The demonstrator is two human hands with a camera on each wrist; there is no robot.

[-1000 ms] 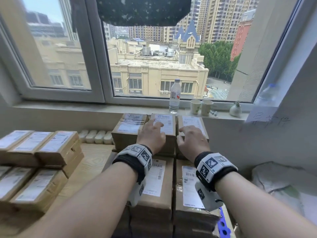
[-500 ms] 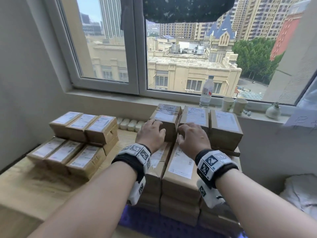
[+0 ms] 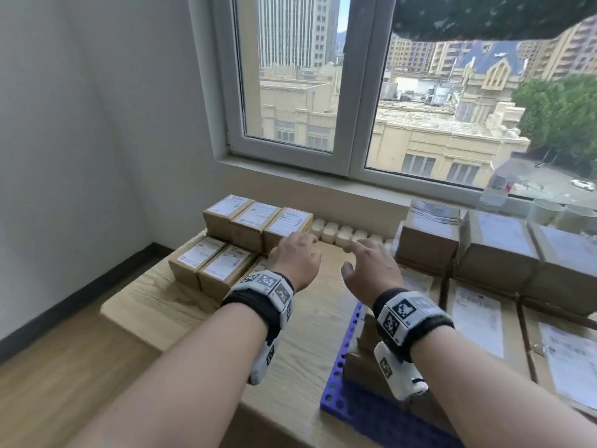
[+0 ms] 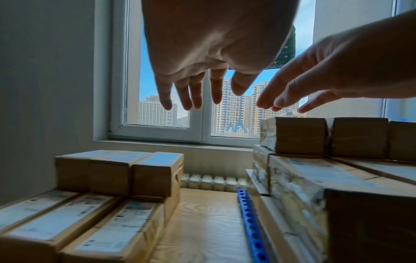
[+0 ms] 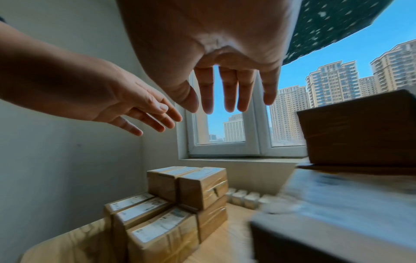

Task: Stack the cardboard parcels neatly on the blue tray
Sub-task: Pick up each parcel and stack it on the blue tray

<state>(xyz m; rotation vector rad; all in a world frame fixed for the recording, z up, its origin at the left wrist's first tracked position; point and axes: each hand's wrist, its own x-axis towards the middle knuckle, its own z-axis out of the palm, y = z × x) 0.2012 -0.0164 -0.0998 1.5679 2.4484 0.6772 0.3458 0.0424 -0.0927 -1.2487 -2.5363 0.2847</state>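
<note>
A blue perforated tray (image 3: pixel 339 376) (image 4: pixel 248 218) lies on the wooden table (image 3: pixel 310 334) under a stack of cardboard parcels (image 3: pixel 497 253) (image 4: pixel 299 137) at the right. A second pile of labelled parcels (image 3: pixel 258 221) (image 4: pixel 121 170) (image 5: pixel 191 183) stands at the table's far left. My left hand (image 3: pixel 295 253) (image 4: pixel 198 99) hovers open just right of that pile's top row, holding nothing. My right hand (image 3: pixel 365 257) (image 5: pixel 231 103) hangs open over the bare wood between the two piles, fingers spread and empty.
A row of small pale packs (image 3: pixel 342 231) lines the wall behind the gap. Two paper cups (image 3: pixel 549 211) and a clear bottle (image 3: pixel 497 189) stand on the windowsill. A wall closes the left side; the table's near left edge (image 3: pixel 129 321) drops to the floor.
Both hands have left the stacked parcels on the tray and swung left, over the gap toward the left pile. The head view has turned left as well.
</note>
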